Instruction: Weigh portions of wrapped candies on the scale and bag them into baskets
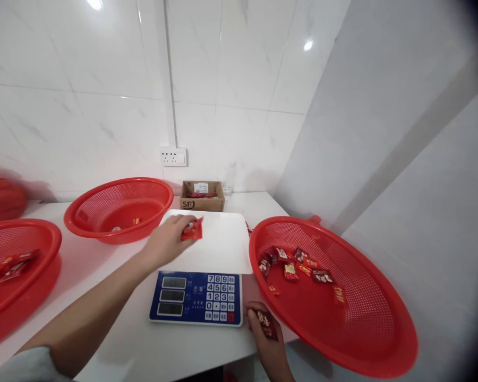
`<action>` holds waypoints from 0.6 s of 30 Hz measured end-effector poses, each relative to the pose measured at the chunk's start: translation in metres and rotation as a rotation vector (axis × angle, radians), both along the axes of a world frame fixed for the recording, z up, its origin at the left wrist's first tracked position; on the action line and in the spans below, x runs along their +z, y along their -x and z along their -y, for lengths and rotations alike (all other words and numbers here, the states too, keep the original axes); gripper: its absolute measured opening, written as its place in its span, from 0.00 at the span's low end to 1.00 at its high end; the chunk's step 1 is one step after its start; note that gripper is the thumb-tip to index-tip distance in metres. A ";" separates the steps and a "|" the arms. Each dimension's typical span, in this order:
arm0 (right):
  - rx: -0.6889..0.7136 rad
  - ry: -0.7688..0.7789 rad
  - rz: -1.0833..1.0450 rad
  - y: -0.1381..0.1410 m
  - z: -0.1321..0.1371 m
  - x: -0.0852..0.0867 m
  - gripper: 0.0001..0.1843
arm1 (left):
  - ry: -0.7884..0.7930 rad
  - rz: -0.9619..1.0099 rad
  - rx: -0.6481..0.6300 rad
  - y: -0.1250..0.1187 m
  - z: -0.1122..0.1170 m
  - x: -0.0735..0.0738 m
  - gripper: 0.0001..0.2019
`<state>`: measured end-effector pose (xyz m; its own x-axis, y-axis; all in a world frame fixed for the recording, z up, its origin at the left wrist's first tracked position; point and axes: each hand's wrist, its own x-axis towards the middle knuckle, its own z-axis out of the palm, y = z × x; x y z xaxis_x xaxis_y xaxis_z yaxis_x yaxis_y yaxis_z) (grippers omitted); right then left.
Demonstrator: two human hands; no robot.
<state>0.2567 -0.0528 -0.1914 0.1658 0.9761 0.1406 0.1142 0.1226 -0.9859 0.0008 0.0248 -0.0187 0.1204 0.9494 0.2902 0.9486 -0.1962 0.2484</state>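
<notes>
Taking the scale as clock centre, 12 toward the wall: L hand [173,233] is over the L half of the white weighing pan [223,246], at approx. 11 o'clock; fingers bent closed, no real gap, gripping a bright-red foil pkt [197,229] whose corner pokes out toward 3; can't tell if more pkts sit behind the fingers, or if the hand touches the pan; R hand [265,342] is at 4 o'clock, just beside the keypad's corner; its fingers curl under & thumb lies along the edge of a dark-red pkt w/ gold characters [267,322], held face up.

Blue keypad panel [195,298] is on the 6 o'clock side of the pan; its displays are too dim to read; big red plastic basket [376,323] at 3, tilted, w/ a loose cluster of wrapped sweets [290,271], bright & dark red, toward its 10 o'clock side; SF cardboard box [207,205] at 12, red bits inside; 2nd red basket [117,239] at 10, w/ a couple of small pcs; 3rd red basket [22,302] at 9, cut off by the view edge, w/ red pkts; all on a white table [143,353].
</notes>
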 end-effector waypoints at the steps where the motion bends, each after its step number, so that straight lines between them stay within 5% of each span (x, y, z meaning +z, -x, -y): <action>1: 0.005 -0.005 0.003 0.000 0.000 0.000 0.14 | -0.033 -0.013 0.082 0.011 -0.004 0.004 0.18; 7: 0.045 -0.008 0.010 -0.001 -0.001 0.002 0.14 | -0.068 -0.030 0.385 0.084 -0.030 0.006 0.29; 11: 0.004 -0.001 -0.042 0.005 0.002 0.012 0.15 | -0.261 -0.021 0.319 0.088 -0.022 -0.016 0.29; 14: -0.032 -0.007 -0.069 0.009 0.002 0.017 0.16 | -0.438 0.079 0.079 0.055 0.012 -0.043 0.19; 16: -0.031 -0.008 -0.056 0.009 0.002 0.017 0.17 | -0.390 0.096 -0.258 0.023 0.044 -0.067 0.12; 18: -0.005 -0.004 -0.036 0.008 0.001 0.015 0.18 | -0.175 0.048 -0.666 -0.010 0.071 -0.093 0.11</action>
